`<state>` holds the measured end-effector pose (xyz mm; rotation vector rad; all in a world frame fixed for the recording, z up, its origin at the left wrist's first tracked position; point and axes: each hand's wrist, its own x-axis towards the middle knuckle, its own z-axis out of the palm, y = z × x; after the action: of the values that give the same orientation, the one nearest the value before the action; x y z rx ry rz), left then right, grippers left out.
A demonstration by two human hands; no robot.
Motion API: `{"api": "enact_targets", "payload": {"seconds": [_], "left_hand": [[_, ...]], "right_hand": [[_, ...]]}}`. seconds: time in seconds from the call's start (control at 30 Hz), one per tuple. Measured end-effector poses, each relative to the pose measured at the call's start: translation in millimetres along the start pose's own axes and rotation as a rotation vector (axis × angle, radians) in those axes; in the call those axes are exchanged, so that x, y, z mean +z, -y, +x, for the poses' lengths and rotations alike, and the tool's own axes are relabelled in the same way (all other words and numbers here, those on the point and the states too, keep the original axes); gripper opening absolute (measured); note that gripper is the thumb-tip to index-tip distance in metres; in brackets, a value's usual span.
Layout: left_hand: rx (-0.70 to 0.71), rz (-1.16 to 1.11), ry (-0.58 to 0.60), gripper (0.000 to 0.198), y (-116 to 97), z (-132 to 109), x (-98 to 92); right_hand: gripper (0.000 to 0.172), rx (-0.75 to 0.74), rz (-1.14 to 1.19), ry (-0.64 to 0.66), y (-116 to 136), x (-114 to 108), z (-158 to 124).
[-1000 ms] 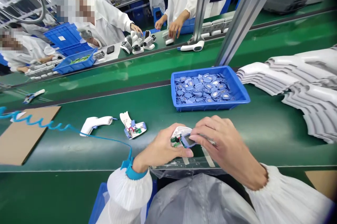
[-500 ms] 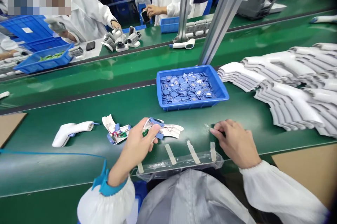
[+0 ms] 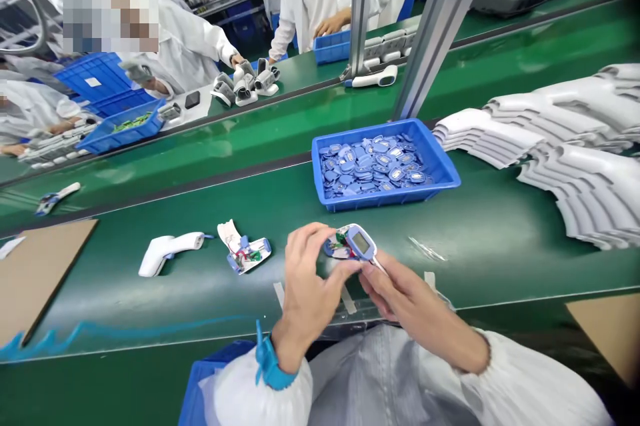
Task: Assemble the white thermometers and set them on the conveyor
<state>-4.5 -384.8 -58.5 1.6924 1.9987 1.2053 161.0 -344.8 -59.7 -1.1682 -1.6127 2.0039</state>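
Note:
Both hands meet over the green work surface around an opened infrared thermometer. Its small grey screen in a blue frame shows, beside exposed green and red inner parts. My left hand is closed on its left end, thumb below and fingers above. My right hand is closed around its white handle, which it partly hides. To the left lies another opened thermometer half with wires and a green board. A closed white thermometer rests farther left. Thin clear strips lie right of my hands.
A blue tray of blue oval parts stands beyond my hands. Stacked white shells fill the right side. A metal post rises behind the tray. Tape pieces line the near edge. Co-workers in white stand across the green line.
My right hand has left the thin clear strips and moved left onto the thermometer's handle. The thermometer is turned, so its screen now shows. The view has shifted somewhat.

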Motion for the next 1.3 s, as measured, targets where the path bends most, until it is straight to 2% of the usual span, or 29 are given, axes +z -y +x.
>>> {"api": "enact_targets", "payload": {"seconds": [0.1, 0.23, 0.43, 0.7, 0.87, 1.03, 1.2, 1.3], "left_hand": [[0.038, 0.044, -0.039, 0.039, -4, -11, 8.9], [0.074, 0.087, -0.096, 0.031, -6, -19, 15.0], [0.057, 0.129, -0.103, 0.027, -4, -26, 14.9], [0.121, 0.044, -0.126, 0.035, 1, -27, 16.5], [0.035, -0.038, -0.145, 0.03, 5, -30, 18.6], [0.011, -0.08, -0.251, 0.028, 11, -35, 24.0], [-0.105, -0.06, -0.158, 0.03, 10, -35, 20.6], [-0.065, -0.041, -0.147, 0.028, 8, -26, 12.9]], "right_hand": [[0.036, -0.08, -0.152, -0.043, -8, 4, -1], [0.035, -0.16, -0.335, -0.167, -6, 14, -5], [0.039, -0.208, -0.434, -0.29, -10, 25, -6], [0.027, -0.221, -0.423, -0.239, -8, 22, -5], [0.031, -0.233, -0.46, -0.259, -6, 26, -7], [0.032, -0.241, -0.428, -0.223, 2, 32, -7], [0.036, -0.288, -0.582, -0.295, -4, 35, -5], [0.039, -0.352, -0.621, -0.301, -9, 30, -5]]}}
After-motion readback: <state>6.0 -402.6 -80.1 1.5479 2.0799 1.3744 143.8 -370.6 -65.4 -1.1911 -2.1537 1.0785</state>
